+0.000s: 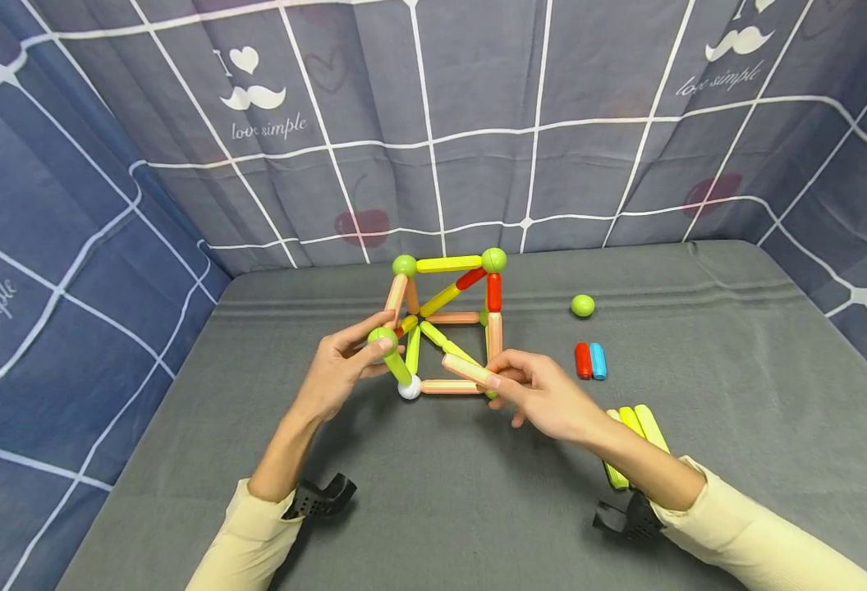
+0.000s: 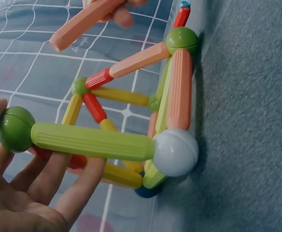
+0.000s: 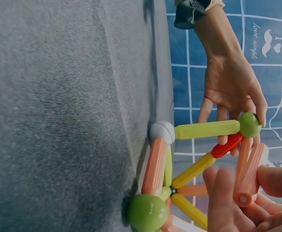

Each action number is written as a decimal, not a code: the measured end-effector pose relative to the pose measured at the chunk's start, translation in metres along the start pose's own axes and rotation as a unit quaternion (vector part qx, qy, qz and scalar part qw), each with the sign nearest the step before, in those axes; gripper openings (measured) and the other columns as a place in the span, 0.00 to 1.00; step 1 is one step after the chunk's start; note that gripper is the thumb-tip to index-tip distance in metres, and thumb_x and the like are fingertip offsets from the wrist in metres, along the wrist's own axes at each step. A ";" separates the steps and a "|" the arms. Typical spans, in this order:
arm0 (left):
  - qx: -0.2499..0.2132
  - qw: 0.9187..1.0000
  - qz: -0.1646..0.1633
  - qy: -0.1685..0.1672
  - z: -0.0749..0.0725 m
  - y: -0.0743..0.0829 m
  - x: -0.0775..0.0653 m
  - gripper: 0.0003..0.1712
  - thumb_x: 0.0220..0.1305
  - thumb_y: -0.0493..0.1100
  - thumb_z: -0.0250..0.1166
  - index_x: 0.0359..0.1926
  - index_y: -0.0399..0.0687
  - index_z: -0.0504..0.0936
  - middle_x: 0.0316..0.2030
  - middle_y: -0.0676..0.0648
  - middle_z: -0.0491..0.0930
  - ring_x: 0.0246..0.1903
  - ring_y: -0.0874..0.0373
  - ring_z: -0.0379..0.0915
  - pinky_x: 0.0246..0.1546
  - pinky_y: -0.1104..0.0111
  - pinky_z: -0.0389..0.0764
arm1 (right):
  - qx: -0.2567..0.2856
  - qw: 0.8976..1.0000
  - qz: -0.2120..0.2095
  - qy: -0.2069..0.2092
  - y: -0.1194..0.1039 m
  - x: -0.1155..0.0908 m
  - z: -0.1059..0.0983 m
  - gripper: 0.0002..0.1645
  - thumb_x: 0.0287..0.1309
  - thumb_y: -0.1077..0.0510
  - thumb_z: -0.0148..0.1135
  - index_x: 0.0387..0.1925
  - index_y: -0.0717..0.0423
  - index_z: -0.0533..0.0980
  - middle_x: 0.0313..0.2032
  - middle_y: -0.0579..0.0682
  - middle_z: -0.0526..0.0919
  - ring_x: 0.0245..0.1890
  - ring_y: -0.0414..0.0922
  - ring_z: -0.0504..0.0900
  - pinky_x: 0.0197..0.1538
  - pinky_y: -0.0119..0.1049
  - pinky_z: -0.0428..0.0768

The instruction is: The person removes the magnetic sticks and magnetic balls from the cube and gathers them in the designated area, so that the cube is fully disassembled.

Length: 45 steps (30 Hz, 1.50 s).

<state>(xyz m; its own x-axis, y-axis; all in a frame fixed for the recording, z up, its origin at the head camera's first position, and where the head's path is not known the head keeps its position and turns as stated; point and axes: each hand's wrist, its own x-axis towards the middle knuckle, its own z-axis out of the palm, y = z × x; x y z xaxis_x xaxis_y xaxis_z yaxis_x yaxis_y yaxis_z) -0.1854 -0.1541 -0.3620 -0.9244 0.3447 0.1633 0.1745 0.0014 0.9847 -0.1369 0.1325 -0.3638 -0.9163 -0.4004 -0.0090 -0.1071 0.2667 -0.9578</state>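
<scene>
A frame of magnetic sticks and balls stands on the grey cloth, with a white ball (image 1: 409,387) at its front left foot. My left hand (image 1: 337,369) pinches the green ball (image 2: 16,129) at the upper front left corner, where a light green stick (image 2: 92,141) rises from the white ball. Between the thumb and fingers of my right hand (image 1: 548,398) is a peach stick (image 1: 465,369), held over the front right of the frame. Its free end points left toward the pinched ball, with a gap between. A dark blue ball (image 2: 147,191) joins several sticks at the back.
To the right lie a loose green ball (image 1: 583,305), a red stick (image 1: 584,361) and a blue stick (image 1: 598,361). Several yellow and light green sticks (image 1: 649,427) are partly hidden under the right forearm. A checked curtain (image 1: 478,180) hangs behind the table.
</scene>
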 end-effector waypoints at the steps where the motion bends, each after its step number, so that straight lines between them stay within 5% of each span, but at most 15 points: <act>1: -0.002 1.000 0.003 -0.001 0.001 0.000 0.000 0.27 0.70 0.33 0.60 0.68 0.34 0.69 0.64 0.33 0.70 0.51 0.45 0.80 0.46 0.57 0.82 | 0.000 1.000 -0.002 0.003 0.000 -0.001 -0.001 0.09 0.70 0.59 0.58 0.45 0.62 0.77 0.39 0.57 0.85 0.38 0.61 0.83 0.28 0.41 0.82; 7: -0.013 1.000 0.018 -0.011 0.004 -0.001 0.000 0.27 0.70 0.31 0.60 0.68 0.34 0.68 0.65 0.32 0.67 0.50 0.49 0.80 0.48 0.57 0.81 | 0.021 1.000 0.000 0.020 0.004 -0.009 -0.009 0.09 0.68 0.62 0.59 0.46 0.64 0.77 0.40 0.62 0.83 0.42 0.62 0.81 0.36 0.40 0.83; 14: 0.002 1.000 0.015 -0.013 0.004 0.000 -0.001 0.27 0.70 0.34 0.61 0.69 0.36 0.69 0.65 0.31 0.67 0.52 0.52 0.79 0.48 0.58 0.82 | 0.055 0.998 0.001 0.012 0.008 -0.018 -0.016 0.16 0.66 0.66 0.60 0.53 0.67 0.71 0.45 0.68 0.79 0.38 0.63 0.83 0.33 0.42 0.84; 22: -0.002 1.000 0.006 -0.013 0.003 -0.002 0.000 0.28 0.70 0.33 0.60 0.69 0.33 0.68 0.64 0.26 0.66 0.51 0.56 0.79 0.47 0.58 0.82 | 0.054 0.998 0.006 -0.016 0.011 -0.027 -0.023 0.22 0.71 0.65 0.53 0.64 0.57 0.69 0.52 0.67 0.74 0.35 0.66 0.83 0.32 0.46 0.85; 27: -0.012 1.000 0.004 -0.011 0.003 -0.001 0.000 0.27 0.71 0.32 0.59 0.69 0.33 0.67 0.63 0.27 0.67 0.49 0.57 0.80 0.47 0.59 0.82 | 0.065 0.998 0.002 -0.020 0.013 -0.030 -0.024 0.23 0.71 0.66 0.50 0.65 0.63 0.69 0.59 0.67 0.70 0.36 0.66 0.83 0.31 0.46 0.85; 39: 0.023 0.998 0.018 -0.050 0.003 -0.005 0.002 0.26 0.74 0.37 0.57 0.69 0.36 0.65 0.63 0.31 0.66 0.53 0.47 0.77 0.51 0.55 0.80 | 0.069 0.997 0.021 0.009 0.017 -0.042 -0.033 0.28 0.67 0.67 0.54 0.68 0.58 0.67 0.59 0.71 0.64 0.42 0.65 0.83 0.31 0.49 0.85; 45: 0.018 0.998 0.019 -0.052 0.004 -0.006 0.002 0.26 0.73 0.37 0.58 0.69 0.39 0.66 0.65 0.34 0.65 0.53 0.44 0.77 0.53 0.53 0.79 | 0.036 0.999 0.023 0.019 0.021 -0.052 -0.045 0.27 0.67 0.64 0.58 0.66 0.57 0.68 0.52 0.66 0.71 0.38 0.58 0.83 0.25 0.45 0.83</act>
<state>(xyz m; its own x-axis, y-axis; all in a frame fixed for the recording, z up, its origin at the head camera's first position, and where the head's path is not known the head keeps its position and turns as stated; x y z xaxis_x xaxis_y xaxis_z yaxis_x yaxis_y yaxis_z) -0.1872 -0.1499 -0.3681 -0.8772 0.4405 0.1908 0.2220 0.0198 0.9748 -0.1087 0.1989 -0.3706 -0.9341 -0.3545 -0.0429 -0.0381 0.2186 -0.9751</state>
